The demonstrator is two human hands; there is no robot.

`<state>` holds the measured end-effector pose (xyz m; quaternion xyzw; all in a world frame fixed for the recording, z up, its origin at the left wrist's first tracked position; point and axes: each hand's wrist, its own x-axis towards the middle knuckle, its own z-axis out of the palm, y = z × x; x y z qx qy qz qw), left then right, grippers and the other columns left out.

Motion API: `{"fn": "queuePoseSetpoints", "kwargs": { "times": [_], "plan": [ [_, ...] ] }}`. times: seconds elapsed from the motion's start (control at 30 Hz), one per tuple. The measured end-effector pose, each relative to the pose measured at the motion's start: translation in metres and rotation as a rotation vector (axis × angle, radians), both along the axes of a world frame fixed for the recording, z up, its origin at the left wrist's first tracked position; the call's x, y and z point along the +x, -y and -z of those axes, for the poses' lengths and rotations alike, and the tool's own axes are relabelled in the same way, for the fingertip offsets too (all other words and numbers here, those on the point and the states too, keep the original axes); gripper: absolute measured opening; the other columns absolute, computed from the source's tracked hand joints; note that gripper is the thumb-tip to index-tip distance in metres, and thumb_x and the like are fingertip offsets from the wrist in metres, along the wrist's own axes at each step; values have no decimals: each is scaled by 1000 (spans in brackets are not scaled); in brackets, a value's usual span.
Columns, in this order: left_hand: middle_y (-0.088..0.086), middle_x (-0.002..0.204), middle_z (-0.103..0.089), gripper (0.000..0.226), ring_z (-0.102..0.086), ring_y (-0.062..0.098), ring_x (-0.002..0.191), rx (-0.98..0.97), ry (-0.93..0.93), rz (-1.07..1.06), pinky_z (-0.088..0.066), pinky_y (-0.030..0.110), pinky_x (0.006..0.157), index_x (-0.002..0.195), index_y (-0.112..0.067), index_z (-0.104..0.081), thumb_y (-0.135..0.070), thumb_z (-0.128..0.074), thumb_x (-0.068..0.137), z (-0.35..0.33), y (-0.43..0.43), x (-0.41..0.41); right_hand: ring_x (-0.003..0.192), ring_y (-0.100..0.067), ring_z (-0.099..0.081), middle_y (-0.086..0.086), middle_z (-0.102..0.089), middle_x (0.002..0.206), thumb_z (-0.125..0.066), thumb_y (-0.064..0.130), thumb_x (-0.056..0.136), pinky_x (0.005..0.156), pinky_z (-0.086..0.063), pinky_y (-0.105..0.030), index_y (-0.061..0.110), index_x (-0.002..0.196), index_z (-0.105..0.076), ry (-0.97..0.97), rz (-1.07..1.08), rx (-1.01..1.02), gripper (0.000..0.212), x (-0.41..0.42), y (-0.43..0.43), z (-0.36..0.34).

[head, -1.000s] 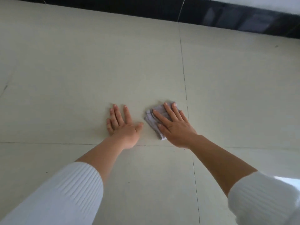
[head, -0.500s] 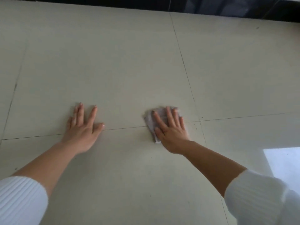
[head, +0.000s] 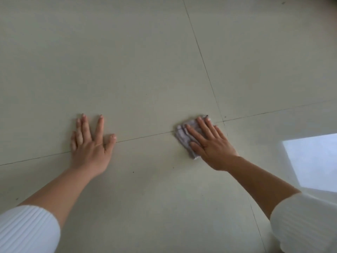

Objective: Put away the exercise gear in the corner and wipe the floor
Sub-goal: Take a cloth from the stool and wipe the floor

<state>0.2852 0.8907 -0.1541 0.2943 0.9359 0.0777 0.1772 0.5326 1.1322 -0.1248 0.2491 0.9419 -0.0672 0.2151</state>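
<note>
A folded grey cloth (head: 184, 135) lies flat on the pale tiled floor (head: 138, 70), close to where two grout lines cross. My right hand (head: 209, 143) presses down on the cloth with its fingers spread; most of the cloth is hidden under the palm. My left hand (head: 91, 145) rests flat on the bare floor to the left, fingers apart, holding nothing. Both forearms are bare below white ribbed sleeves. No exercise gear is in view.
A bright patch of reflected window light (head: 313, 161) lies on the floor at the right edge. Grout lines run across and away between the large tiles. A few small dark specks (head: 133, 172) dot the floor near my hands.
My hands have drawn apart: the left one slid left and stayed there, and the right one moved the cloth toward the right, up to the grout crossing. The dark wall base has left the view.
</note>
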Motion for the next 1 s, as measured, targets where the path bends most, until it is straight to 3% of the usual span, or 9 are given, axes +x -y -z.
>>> {"fn": "queuePoseSetpoints", "kwargs": {
  "times": [0.13,0.27,0.43,0.6,0.67,0.73,0.77,0.9,1.0],
  "plan": [
    [16,157,8,74,10,28,145,-2,17,6,-2,47,115,150,-27,-5,-58,-16,84,0,2,3,145,-26,21,-4,27,157,-13,54,98,120,-4,-41,41,146,21,143,434,-55,60,21,-18,-13],
    [16,157,8,65,11,28,145,12,29,8,-2,48,115,150,-27,-6,-53,-26,95,-2,0,-2,145,-30,20,-9,30,155,-20,51,100,117,2,-46,39,147,21,184,708,-200,64,-17,17,-24],
    [17,157,8,67,10,29,145,24,68,6,-1,47,115,151,-25,-9,-46,-38,94,-6,2,-3,140,-29,32,-6,38,151,-15,49,100,116,15,-41,39,144,26,82,607,-282,61,-49,130,-25],
    [15,157,15,70,16,27,144,5,160,40,-1,48,115,151,-26,-3,-47,-38,94,-15,-1,-11,135,-28,36,-2,40,145,-23,42,102,116,15,-42,43,142,24,82,322,-325,61,-58,206,-32],
    [14,156,17,70,18,26,144,-4,181,43,0,48,115,150,-26,-1,-48,-37,94,-18,0,-10,144,-33,13,-9,17,157,-24,39,100,116,2,-44,41,147,13,38,121,-241,59,-49,198,-28],
    [13,156,18,71,18,26,144,-1,185,46,0,48,115,150,-27,-1,-48,-37,94,-19,-1,-9,144,-37,-17,-13,-13,159,-23,40,96,114,-19,-47,37,151,-11,-14,86,-162,56,-40,166,-26],
    [13,156,18,71,18,26,144,1,185,46,0,48,115,150,-28,-1,-48,-37,94,-19,-2,-9,145,-37,-16,-14,-12,159,-22,40,97,115,-21,-47,36,151,-12,11,121,-149,55,-37,142,-26],
    [11,156,22,71,21,25,143,-14,188,64,1,48,115,150,-30,4,-50,-35,94,-16,-2,-10,144,-33,21,-10,29,155,-22,47,101,120,-1,-47,37,147,19,188,358,-157,63,-14,47,-27],
    [11,155,23,71,24,24,142,-11,187,69,4,46,115,149,-31,6,-52,-33,94,-13,-2,-11,141,-35,27,0,34,152,-17,45,102,119,4,-51,29,152,7,250,372,-158,58,-18,7,-32]
  ]
}}
